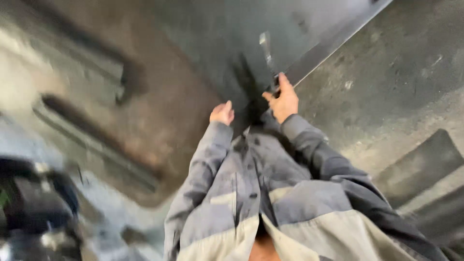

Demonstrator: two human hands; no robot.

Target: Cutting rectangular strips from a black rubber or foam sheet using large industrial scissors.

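Fingers of the right hand [284, 100] are wrapped round a slim grey metal tool [267, 55], its long axis running up and away over the dark flat steel sheet [227, 43]. Left hand [222, 113] sits curled just beside, holding nothing.

A slim grey metal tool [267, 58] with a dark handle stands tilted upright against a large dark grey metal sheet [232, 53], its handle gripped from below.
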